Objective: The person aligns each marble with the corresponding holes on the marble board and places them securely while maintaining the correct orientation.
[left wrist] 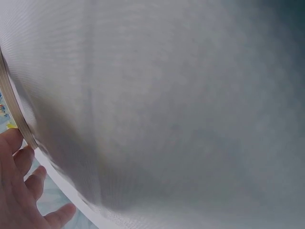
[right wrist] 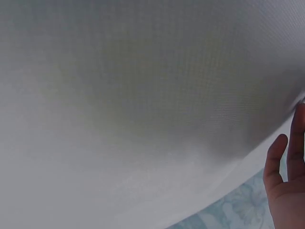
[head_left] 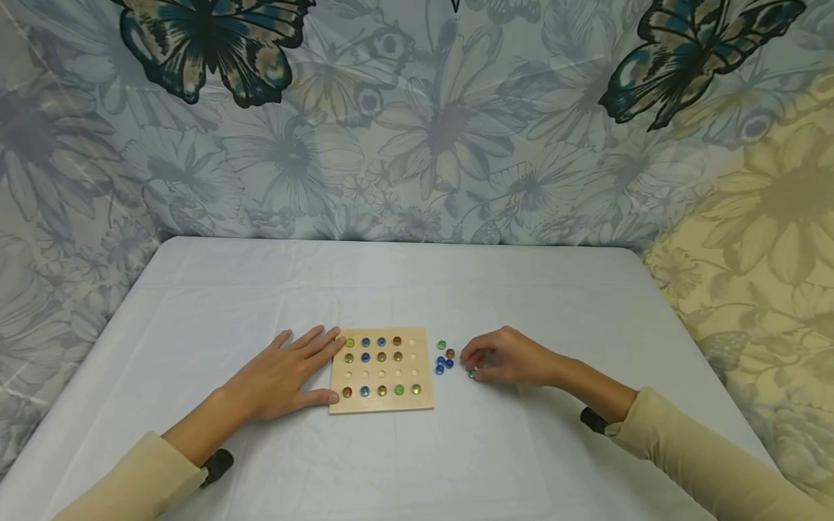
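Observation:
A wooden board (head_left: 373,401) with rows of round holes lies flat on the table. Glass marbles in blue, amber and green sit in the first, second and front rows; the third row shows bare holes, as do the right ends of the two back rows. My left hand (head_left: 280,380) is spread with straight fingers, its fingertips and thumb touching the board's left edge. To the right of the board, my right hand (head_left: 515,358) pinches a green marble (head_left: 472,374) at the table surface. Both wrist views show only part of each hand; the right one does not show the marble.
Loose marbles cluster between board and right hand: a green marble (head_left: 441,345), a brown marble (head_left: 450,353) and several blue marbles (head_left: 440,360). A white cloth covers the table (head_left: 391,289). Behind it hangs a floral backdrop (head_left: 449,145) with butterflies.

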`<act>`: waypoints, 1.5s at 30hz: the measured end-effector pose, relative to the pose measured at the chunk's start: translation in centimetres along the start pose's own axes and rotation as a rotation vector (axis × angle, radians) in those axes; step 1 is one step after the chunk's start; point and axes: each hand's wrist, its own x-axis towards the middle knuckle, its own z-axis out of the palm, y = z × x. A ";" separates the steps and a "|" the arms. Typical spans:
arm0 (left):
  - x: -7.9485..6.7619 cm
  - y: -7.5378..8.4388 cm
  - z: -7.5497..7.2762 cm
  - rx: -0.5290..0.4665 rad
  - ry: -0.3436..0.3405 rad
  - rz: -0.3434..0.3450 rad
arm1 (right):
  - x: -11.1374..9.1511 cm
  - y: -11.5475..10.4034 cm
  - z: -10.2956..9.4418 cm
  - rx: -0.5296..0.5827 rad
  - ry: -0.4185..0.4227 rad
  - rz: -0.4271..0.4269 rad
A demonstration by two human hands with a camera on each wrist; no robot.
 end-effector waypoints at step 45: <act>-0.1 0.1 -0.1 -0.009 -0.014 -0.003 | 6.1 -4.7 2.9 -0.034 -0.006 -0.078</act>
